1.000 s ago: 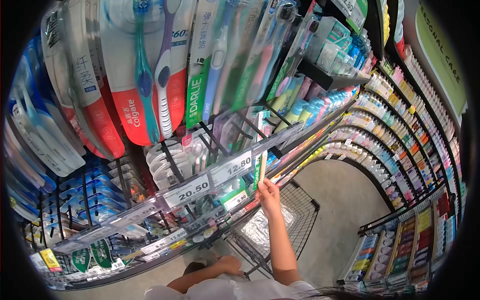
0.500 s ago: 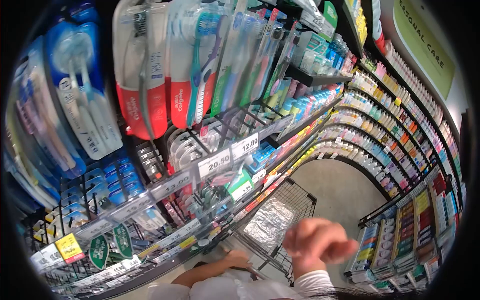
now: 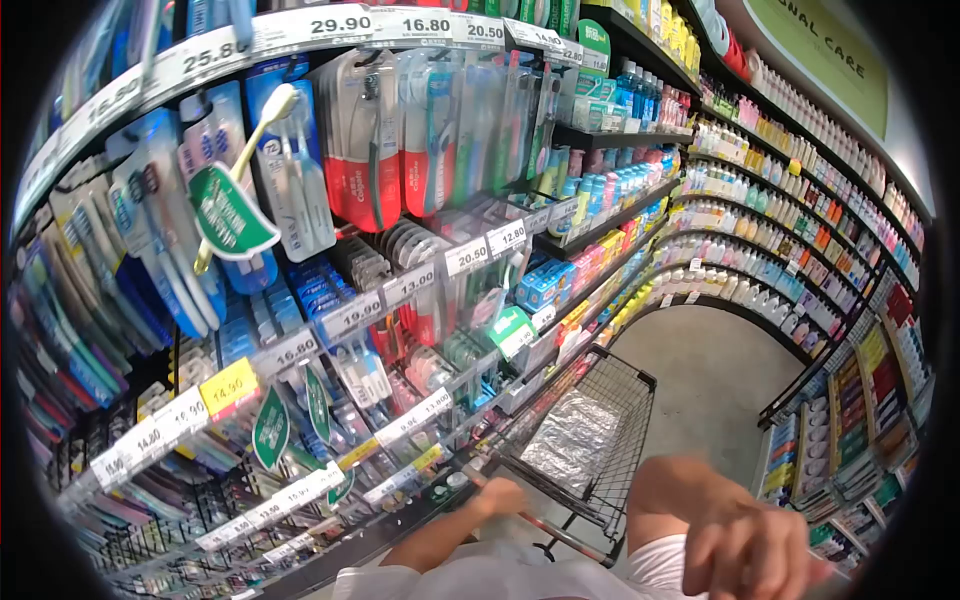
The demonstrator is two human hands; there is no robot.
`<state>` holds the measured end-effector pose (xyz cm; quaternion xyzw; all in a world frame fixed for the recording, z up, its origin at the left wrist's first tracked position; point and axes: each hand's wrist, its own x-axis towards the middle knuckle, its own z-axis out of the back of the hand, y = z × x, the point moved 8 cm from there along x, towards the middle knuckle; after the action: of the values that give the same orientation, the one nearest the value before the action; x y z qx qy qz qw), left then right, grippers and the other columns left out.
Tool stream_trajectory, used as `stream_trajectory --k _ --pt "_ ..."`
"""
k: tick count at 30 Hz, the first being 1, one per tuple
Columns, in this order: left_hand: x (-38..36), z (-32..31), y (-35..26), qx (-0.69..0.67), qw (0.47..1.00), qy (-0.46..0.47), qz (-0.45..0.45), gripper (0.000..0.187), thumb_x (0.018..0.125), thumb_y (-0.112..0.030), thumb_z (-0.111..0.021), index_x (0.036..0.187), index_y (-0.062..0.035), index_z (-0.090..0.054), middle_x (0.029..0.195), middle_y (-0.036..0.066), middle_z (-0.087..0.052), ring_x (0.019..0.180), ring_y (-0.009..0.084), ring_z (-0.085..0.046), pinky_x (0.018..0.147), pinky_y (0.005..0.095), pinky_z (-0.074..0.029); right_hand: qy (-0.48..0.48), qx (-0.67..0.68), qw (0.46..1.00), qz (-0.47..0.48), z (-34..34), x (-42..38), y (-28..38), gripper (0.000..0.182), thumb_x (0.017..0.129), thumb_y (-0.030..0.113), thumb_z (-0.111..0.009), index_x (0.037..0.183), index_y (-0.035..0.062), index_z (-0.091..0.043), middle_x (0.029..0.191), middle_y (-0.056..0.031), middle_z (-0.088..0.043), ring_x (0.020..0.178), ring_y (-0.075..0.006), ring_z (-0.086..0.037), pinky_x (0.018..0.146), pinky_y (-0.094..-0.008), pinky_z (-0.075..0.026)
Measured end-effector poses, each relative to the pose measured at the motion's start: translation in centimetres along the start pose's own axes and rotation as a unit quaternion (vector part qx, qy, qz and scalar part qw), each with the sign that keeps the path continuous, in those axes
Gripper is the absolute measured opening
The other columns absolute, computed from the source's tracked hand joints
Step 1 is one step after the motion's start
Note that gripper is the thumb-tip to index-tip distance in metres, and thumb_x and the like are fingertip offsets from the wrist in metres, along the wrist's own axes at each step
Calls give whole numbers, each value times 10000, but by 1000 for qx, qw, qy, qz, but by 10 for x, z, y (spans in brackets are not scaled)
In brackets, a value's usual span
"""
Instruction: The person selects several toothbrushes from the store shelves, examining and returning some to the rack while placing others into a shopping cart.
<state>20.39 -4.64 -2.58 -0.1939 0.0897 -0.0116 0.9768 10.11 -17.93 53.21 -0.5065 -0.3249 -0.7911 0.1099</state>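
My left hand is closed round the handle of a black wire shopping cart at the bottom centre. In the cart's basket lies a flat, shiny silver package. At the lower right my right hand is raised near the camera, slightly blurred, away from the cart and the shelves. Its fingers are loosely bent and a little apart, with nothing visible in them. Packs of toothbrushes hang on the rack to the left, out of reach of either hand's present position.
Price rails run along the left shelves. A green sign with a large model toothbrush sticks out from them. Bottles line the curved shelves ahead, beyond grey floor. Another stocked rack stands at the right.
My view has drawn back from the toothbrush rack, so more shelf shows. My right hand has dropped lower and to the right, its fingers now hanging down. My left hand stays on the cart handle.
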Motion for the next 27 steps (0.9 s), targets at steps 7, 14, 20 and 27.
stream_trajectory --k 7,14,20,27 --pt "-24 -3 -8 6 998 -53 16 424 771 -452 -489 720 -73 -670 728 142 -637 705 316 -616 666 421 -471 -299 -35 833 -465 -26 -269 -116 362 880 291 -490 603 57 -479 555 -33 -450 539 -214 -452 535 -309 -363" --pt "-25 -19 -7 61 994 -85 40 393 802 -421 -434 719 -116 -667 758 115 -637 752 282 -613 720 419 -431 -172 -646 400 -627 -127 -488 -141 364 622 322 -730 818 81 -541 774 -104 -494 699 -290 -508 585 -371 -416" --pt "-41 -6 -20 101 988 -117 4 483 813 -538 -406 782 -130 -664 791 71 -623 810 236 -573 744 405 -362 -252 -356 326 -839 -109 -585 -132 431 618 451 -735 735 62 -591 609 -62 -536 532 -197 -554 470 -323 -442" --pt "-50 -2 -28 37 989 -126 -71 561 700 -638 -504 820 -113 -660 777 72 -604 804 236 -555 772 419 -320 -290 -214 341 -868 -135 -595 -135 604 663 613 -621 517 30 -566 454 -92 -540 413 -186 -575 432 -303 -458"
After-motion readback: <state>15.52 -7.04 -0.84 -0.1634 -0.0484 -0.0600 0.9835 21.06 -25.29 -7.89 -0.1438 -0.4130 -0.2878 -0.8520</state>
